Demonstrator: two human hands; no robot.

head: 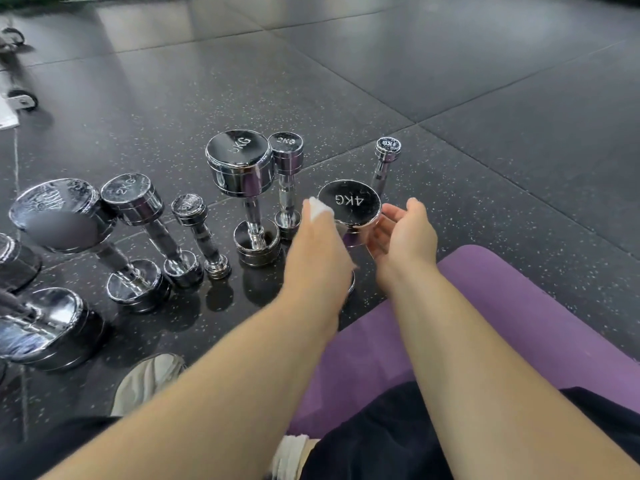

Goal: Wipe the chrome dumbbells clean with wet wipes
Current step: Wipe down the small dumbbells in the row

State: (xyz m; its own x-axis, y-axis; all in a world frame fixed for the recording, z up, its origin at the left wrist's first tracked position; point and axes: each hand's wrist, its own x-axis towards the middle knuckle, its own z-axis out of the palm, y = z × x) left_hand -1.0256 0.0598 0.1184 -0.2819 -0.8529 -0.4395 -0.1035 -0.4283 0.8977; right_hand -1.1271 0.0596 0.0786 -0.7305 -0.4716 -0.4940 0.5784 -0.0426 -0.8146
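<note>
4kg dumbbell (349, 202) upright on floor (485, 98), top appears clean. left hand (318, 244) pinches wet wipe (320, 209) at its rim; right hand (405, 233) cups alongside, fingers relaxed. speckled-top dumbbells (188, 206) at left likely remain.

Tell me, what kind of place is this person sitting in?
Most likely a gym or fitness studio. A row of chrome dumbbells marked in kilograms stands on end on black speckled rubber floor tiles, and a purple exercise mat lies next to them.
</note>
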